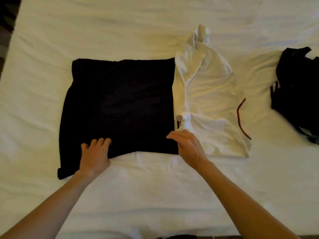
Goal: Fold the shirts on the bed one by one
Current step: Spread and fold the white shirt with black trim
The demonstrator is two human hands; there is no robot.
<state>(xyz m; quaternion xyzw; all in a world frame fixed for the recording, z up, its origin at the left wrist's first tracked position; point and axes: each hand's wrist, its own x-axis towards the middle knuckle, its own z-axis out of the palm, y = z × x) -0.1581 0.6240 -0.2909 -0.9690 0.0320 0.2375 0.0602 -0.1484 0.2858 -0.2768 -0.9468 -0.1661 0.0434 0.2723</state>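
A black shirt [119,104], folded into a rough square, lies flat on the white bed sheet [155,187] in the middle of the bed. The left hand [95,153] rests on its near edge with fingers curled onto the cloth, the grip seeming to pinch the hem. The right hand [187,145] presses the shirt's near right corner with fingers loosely extended, gripping nothing. A crumpled white shirt [207,94] with a dark red collar trim touches the black shirt's right side. Another dark garment [296,90] lies well apart at far right.
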